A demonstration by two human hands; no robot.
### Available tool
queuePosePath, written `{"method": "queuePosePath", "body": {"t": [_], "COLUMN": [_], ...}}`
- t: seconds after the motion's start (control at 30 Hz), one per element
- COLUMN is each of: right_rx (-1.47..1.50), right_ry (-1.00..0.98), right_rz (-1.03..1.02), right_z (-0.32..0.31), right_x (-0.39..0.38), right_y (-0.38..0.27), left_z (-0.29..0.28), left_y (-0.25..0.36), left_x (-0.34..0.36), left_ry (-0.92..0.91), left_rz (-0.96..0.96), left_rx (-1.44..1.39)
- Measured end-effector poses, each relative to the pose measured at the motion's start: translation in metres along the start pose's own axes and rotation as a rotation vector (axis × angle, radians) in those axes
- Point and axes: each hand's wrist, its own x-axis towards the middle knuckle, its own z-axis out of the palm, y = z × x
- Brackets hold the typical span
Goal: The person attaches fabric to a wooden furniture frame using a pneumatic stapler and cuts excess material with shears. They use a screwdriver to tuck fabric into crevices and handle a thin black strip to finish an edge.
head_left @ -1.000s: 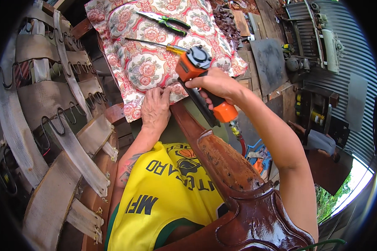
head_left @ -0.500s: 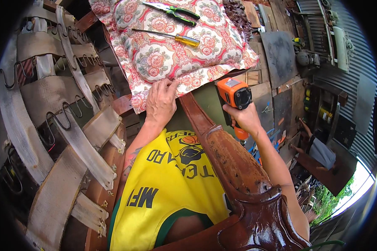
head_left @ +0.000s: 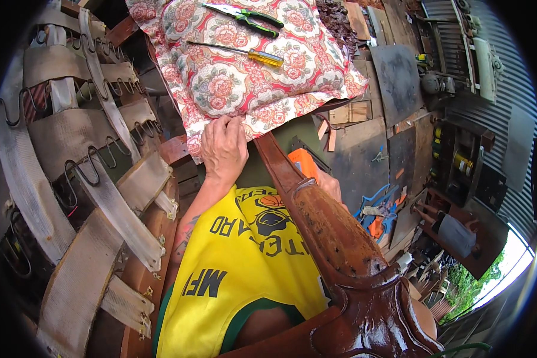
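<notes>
A flower-patterned cushion [head_left: 262, 77] in red and cream lies in front of me over a wooden chair frame. My left hand [head_left: 224, 149] is closed on its near edge, fingertips bunched at the fabric border. To the right, beyond a varnished brown chair arm [head_left: 334, 232], my right hand [head_left: 328, 186] grips an orange and black staple gun [head_left: 303, 162]. The chair arm hides much of that hand and the tool's lower part. On the cushion rest pliers [head_left: 244, 19] with green and black handles and a screwdriver [head_left: 238, 52] with a yellow handle.
At left, a wooden frame carries woven webbing straps [head_left: 80, 268] and metal hooks [head_left: 80, 170]. Wood boards [head_left: 364, 140] and a dark panel [head_left: 397, 77] cover the floor at right. Blue and orange items [head_left: 376, 215] lie there. Another person [head_left: 456, 232] is further right.
My right hand has brought the staple gun left and closer, turning it, partly behind the chair arm. My left hand has shifted slightly left along the cushion edge. The other person has changed posture.
</notes>
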Motion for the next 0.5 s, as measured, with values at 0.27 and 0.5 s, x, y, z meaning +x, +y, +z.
{"method": "queuePosePath", "body": {"t": [0.27, 0.5], "right_rx": [-0.147, -0.105], "right_ry": [-0.050, -0.419], "right_rz": [-0.197, -0.216], "right_z": [0.079, 0.041], "right_x": [0.004, 0.024], "right_y": [0.031, 0.014], "left_z": [-0.010, -0.015], "left_y": [-0.004, -0.021], "left_x": [0.002, -0.004], "left_ry": [-0.049, -0.038], "left_rz": [0.037, 0.125], "left_rx": [-0.041, -0.174]}}
